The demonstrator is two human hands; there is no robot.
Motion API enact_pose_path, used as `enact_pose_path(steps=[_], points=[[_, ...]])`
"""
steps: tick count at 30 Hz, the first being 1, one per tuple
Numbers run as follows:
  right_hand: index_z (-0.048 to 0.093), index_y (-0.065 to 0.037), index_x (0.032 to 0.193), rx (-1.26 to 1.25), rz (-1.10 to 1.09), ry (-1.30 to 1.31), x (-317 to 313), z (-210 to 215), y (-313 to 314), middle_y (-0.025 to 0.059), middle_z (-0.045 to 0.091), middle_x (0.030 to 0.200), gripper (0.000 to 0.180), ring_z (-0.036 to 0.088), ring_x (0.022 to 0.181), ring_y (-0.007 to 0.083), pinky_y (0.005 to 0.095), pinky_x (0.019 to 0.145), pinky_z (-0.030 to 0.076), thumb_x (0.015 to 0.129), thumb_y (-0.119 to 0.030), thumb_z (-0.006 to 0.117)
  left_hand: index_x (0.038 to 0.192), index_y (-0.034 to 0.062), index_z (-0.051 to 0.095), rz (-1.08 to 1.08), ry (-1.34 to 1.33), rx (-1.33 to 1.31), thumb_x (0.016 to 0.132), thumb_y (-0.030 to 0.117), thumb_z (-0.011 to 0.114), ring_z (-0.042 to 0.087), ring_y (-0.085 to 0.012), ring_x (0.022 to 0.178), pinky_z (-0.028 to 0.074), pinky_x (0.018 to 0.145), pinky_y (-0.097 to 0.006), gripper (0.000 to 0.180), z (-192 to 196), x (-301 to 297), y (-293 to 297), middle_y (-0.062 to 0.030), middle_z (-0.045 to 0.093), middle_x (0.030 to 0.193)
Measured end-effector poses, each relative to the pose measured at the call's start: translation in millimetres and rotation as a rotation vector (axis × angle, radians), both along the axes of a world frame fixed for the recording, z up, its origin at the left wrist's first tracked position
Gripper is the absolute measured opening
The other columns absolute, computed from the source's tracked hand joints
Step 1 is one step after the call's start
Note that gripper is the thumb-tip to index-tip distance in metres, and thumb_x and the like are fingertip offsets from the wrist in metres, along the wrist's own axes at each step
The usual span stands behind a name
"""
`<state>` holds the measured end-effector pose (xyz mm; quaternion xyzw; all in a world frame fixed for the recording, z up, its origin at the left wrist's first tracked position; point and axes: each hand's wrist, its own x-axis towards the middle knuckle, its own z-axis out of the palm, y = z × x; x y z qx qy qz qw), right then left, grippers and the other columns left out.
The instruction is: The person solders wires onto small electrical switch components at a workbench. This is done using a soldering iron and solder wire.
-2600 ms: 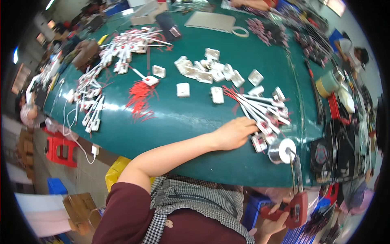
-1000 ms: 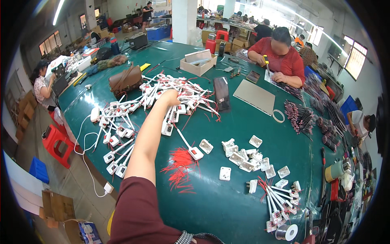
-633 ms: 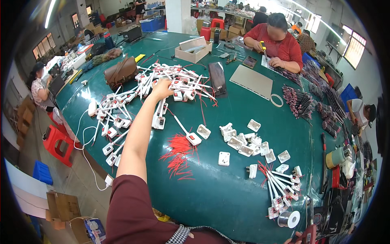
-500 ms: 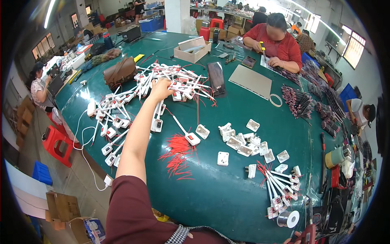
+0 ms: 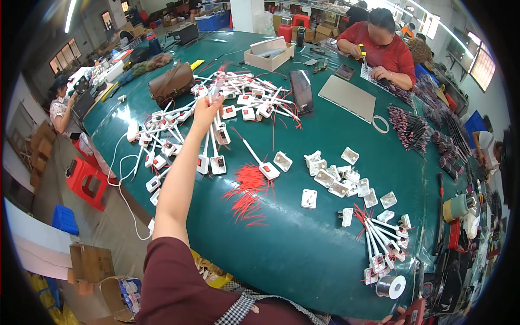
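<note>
The left hand (image 5: 207,108) is reached out over the table's (image 5: 303,260) far left part, fingers closed on white plugs (image 5: 211,157) that hang by their cords. Next it likely must lift them free of the pile (image 5: 244,95). The right hand is not seen.

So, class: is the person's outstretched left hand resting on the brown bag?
No: the left hand grips white-wired plug pieces, apart from the brown bag.

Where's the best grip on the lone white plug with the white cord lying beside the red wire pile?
Probably pinch the white plug across its blocky body, from above on the near side: it lies flat and apart, its thin cord trails away, and the red wires lie just beside it.
</note>
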<state>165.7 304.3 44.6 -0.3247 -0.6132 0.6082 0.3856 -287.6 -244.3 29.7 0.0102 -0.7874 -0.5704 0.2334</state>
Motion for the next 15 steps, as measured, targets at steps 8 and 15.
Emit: enact_pose_path(steps=[8, 15], points=[[0.046, 0.001, 0.128, 0.196, 0.127, -0.042, 27, -19, 22, 0.0129, 0.057, 0.117, 0.042, 0.058, 0.096, 0.0224, 0.0336, 0.069, 0.054, 0.097, -0.026, 0.053, 0.057, 0.0034, 0.058, 0.29, 0.351, 0.069, 0.091, 0.017, 0.063, 0.045, -0.0048, 0.052, 0.031, 0.05, -0.025, 0.036, 11, 112, 25, 0.0019, 0.055, 0.054], [0.052, -0.008, 0.127, -0.167, 0.14, 0.038, 45, -31, 32, 0.0085, 0.06, 0.116, 0.036, 0.06, 0.095, 0.0214, 0.0313, 0.069, 0.052, 0.096, -0.027, 0.052, 0.052, 0.0043, 0.051, 0.397, 0.369, 0.166, 0.091, 0.015, 0.059, 0.047, -0.0077, 0.048, 0.035, 0.049, -0.027, 0.041, -13, 163, 32, -0.0012, 0.054, 0.05]])
